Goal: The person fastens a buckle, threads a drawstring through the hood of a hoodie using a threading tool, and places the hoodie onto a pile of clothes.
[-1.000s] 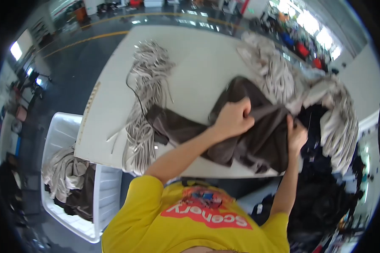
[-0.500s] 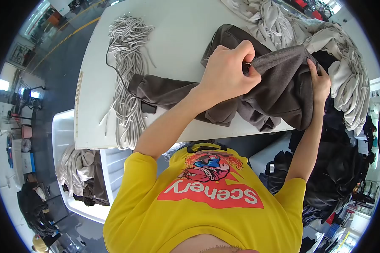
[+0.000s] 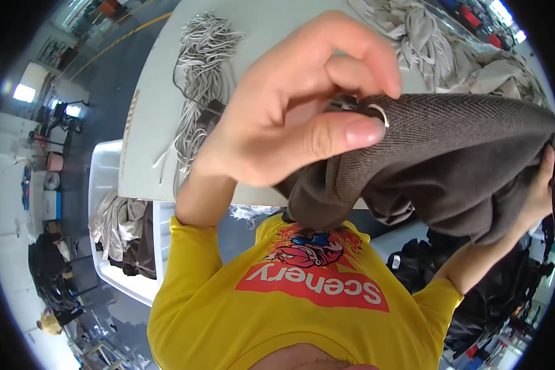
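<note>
Largest first. Table point(image 3: 265, 24), pale top, fills the area ahead of the worker. Heap of black cloth point(image 3: 499, 277) below, off the near right side; pale cloth point(image 3: 438, 49) piled at the far right of the table. White bin point(image 3: 106, 165) beside the left edge, with light and dark cloth inside.

Brown garment point(image 3: 438, 160): between the two hands, in front of the worker's yellow shirt point(image 3: 209, 320), its herringbone edge drawn out sideways, the rest drooping in folds. Whether the lowest fold touches the shirt, cannot tell.

Cords point(image 3: 206, 55), pale grey, lie in a long tangled bundle on the left part of the table, apart from the pinch.

Left hand point(image 3: 262, 117): thumb and forefinger close together on the garment's edge, other fingers curled. Right hand point(image 3: 541, 185): gripping the far end of the same edge (mostly behind cloth and near the frame's rim).

Smallest: metal ring point(image 3: 383, 116) at the left thumb tip, on the edge; eyelet or loose ring, cannot tell.

Step in hand, judged: spreading the edge and handling it at the ring. Next move would call for a steady right grip and fine left-finger control, ring kept uncovered.
</note>
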A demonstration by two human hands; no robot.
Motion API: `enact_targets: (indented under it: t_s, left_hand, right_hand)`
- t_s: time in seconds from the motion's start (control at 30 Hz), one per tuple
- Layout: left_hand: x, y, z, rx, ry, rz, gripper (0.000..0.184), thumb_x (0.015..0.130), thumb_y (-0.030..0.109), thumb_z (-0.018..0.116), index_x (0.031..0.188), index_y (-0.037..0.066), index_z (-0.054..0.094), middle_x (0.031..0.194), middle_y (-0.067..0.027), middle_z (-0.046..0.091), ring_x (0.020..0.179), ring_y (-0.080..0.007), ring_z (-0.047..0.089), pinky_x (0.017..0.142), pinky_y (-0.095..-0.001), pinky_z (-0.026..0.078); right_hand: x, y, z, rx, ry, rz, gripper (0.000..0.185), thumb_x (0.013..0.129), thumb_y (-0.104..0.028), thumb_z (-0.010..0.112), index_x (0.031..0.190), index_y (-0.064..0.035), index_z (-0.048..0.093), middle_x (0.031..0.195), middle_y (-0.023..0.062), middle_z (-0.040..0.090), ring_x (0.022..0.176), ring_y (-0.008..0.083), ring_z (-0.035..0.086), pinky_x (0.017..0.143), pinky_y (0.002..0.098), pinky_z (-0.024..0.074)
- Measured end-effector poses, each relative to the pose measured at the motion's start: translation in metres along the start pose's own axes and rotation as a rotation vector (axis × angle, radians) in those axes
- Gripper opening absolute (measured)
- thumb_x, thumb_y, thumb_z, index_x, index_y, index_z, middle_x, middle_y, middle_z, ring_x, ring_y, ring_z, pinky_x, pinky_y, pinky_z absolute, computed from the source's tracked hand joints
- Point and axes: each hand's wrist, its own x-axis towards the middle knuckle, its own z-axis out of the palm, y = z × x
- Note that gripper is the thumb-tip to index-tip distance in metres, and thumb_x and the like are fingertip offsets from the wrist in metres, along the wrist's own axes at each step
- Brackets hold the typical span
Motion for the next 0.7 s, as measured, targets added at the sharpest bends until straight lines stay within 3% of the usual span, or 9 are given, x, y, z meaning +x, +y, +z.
enact_targets:
  t_s: [0.07, 0.17, 0.3, 0.4, 0.5, 0.53, 0.57, 0.63, 0.7]
  left_hand:
    - [0.0, -0.006, -0.005, -0.108, 0.019, -0.072, 0.031, 0.087, 0.001, 0.058, 0.115, 0.0, 0.044, 0.099, -0.0057, 0.054, 0.085, -0.0115, 0.053, 0.074, -0.0224, 0.042]
    - [-0.002, -0.02, -0.012, -0.261, -0.046, -0.172, 0.031, 0.087, 0.011, 0.05, 0.112, -0.003, 0.037, 0.098, -0.0134, 0.049, 0.093, -0.0178, 0.047, 0.08, -0.0279, 0.036]
    - [-0.004, -0.027, -0.015, -0.229, -0.041, -0.201, 0.03, 0.087, 0.011, 0.049, 0.112, -0.003, 0.041, 0.102, -0.0105, 0.046, 0.096, -0.017, 0.042, 0.084, -0.0275, 0.031]
    - [-0.006, -0.025, -0.022, 0.047, 0.016, -0.381, 0.031, 0.088, 0.014, 0.048, 0.112, -0.004, 0.043, 0.103, -0.0102, 0.048, 0.097, -0.0173, 0.044, 0.085, -0.0273, 0.033]
    - [-0.001, -0.033, -0.002, 0.245, 0.055, -0.366, 0.044, 0.093, 0.027, 0.048, 0.123, -0.005, 0.043, 0.114, -0.0136, 0.051, 0.11, -0.0212, 0.049, 0.094, -0.0314, 0.036]
    - [0.001, -0.035, 0.009, 0.344, 0.079, -0.366, 0.048, 0.093, 0.03, 0.048, 0.126, -0.004, 0.042, 0.118, -0.0151, 0.052, 0.114, -0.023, 0.05, 0.097, -0.0333, 0.036]
    - [-0.002, -0.044, 0.018, 0.405, 0.043, -0.279, 0.049, 0.094, 0.031, 0.049, 0.129, -0.002, 0.041, 0.122, -0.0165, 0.052, 0.117, -0.0246, 0.05, 0.1, -0.036, 0.036]
    - [0.002, -0.043, 0.041, 0.596, 0.032, -0.244, 0.036, 0.09, 0.017, 0.057, 0.121, -0.001, 0.049, 0.114, -0.0137, 0.057, 0.108, -0.0238, 0.055, 0.093, -0.0326, 0.041]
    - [0.006, -0.051, 0.054, 0.672, 0.059, -0.232, 0.026, 0.086, 0.006, 0.06, 0.111, 0.001, 0.055, 0.106, -0.0113, 0.06, 0.097, -0.0219, 0.059, 0.085, -0.0292, 0.044]
  right_hand:
    - [0.001, 0.005, 0.008, 0.072, -0.019, -0.012, 0.072, 0.075, -0.061, 0.062, 0.099, 0.0065, 0.066, 0.083, 0.0141, 0.069, 0.067, 0.0232, 0.065, 0.059, 0.036, 0.0519]
    - [-0.003, 0.022, 0.018, 0.201, -0.078, -0.045, 0.054, 0.08, -0.044, 0.063, 0.101, 0.0055, 0.066, 0.089, 0.0126, 0.069, 0.076, 0.0196, 0.064, 0.068, 0.0324, 0.0505]
    - [-0.007, 0.053, 0.027, 0.345, -0.163, -0.1, 0.03, 0.087, -0.021, 0.065, 0.103, 0.0042, 0.066, 0.096, 0.0108, 0.069, 0.087, 0.0147, 0.063, 0.08, 0.0276, 0.0487]
    - [-0.016, 0.076, 0.033, 0.338, -0.275, -0.062, 0.029, 0.087, -0.019, 0.064, 0.104, 0.0047, 0.066, 0.096, 0.0113, 0.069, 0.088, 0.0144, 0.063, 0.083, 0.0277, 0.0471]
    - [-0.036, 0.027, 0.033, 0.299, -0.565, -0.217, 0.036, 0.079, -0.021, 0.072, 0.1, 0.0073, 0.065, 0.09, 0.0128, 0.07, 0.082, 0.0156, 0.064, 0.077, 0.0278, 0.0479]
    - [-0.043, 0.021, 0.045, 0.442, -0.489, -0.358, 0.034, 0.071, -0.023, 0.08, 0.086, 0.0038, 0.065, 0.07, 0.0078, 0.064, 0.062, 0.0111, 0.056, 0.06, 0.0249, 0.0454]
    - [-0.051, 0.025, 0.049, 0.36, -0.605, -0.33, 0.043, 0.071, -0.026, 0.079, 0.095, 0.0066, 0.065, 0.08, 0.0132, 0.067, 0.069, 0.0168, 0.062, 0.07, 0.0275, 0.0481]
    - [-0.061, 0.006, 0.057, 0.486, -0.65, -0.403, 0.042, 0.068, -0.029, 0.08, 0.07, 0.0035, 0.054, 0.057, 0.009, 0.043, 0.05, 0.0181, 0.041, 0.048, 0.0306, 0.0357]
    - [-0.076, 0.002, 0.07, 0.62, -0.653, -0.446, 0.04, 0.065, -0.026, 0.081, 0.064, 0.0, 0.05, 0.054, 0.0084, 0.04, 0.047, 0.0202, 0.04, 0.046, 0.0314, 0.0336]
